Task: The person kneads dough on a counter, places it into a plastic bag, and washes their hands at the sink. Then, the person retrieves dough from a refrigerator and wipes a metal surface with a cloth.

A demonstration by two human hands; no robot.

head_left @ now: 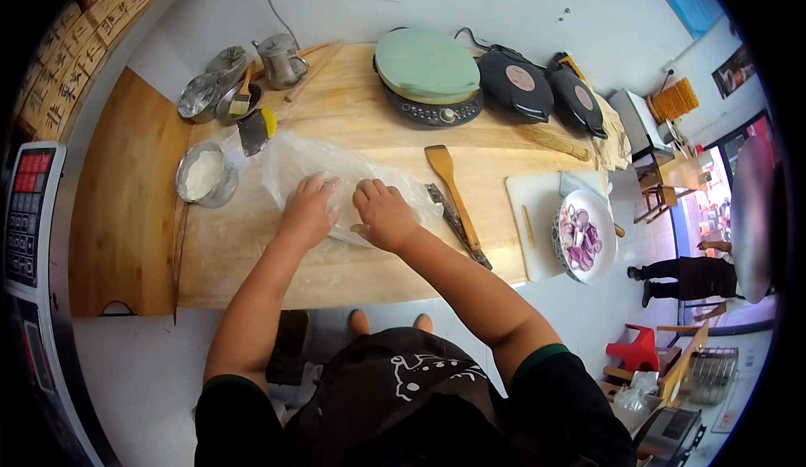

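Note:
A clear plastic bag or sheet (290, 158) lies crumpled on the wooden worktop in front of me. My left hand (311, 209) rests on its near left part, fingers bent together and gripping the film. Close by on the right, my right hand (384, 212) has its fingers curled down on the same plastic. Whether anything lies inside the bag or beneath my palms is hidden. To the right of the plastic are a wooden spatula (453, 194) and a dark, narrow strip-like object (453, 222). A metal bowl of white flour (201, 175) stands to the left.
A scraper (253, 134), brush (241, 102) and metal teapot (282, 61) sit back left. A green-lidded electric griddle (428, 68) and two black ones (515, 83) line the wall. At right, a bowl of sliced onion (583, 236) overlaps a white cutting board (527, 244). Another person (697, 278) stands far right.

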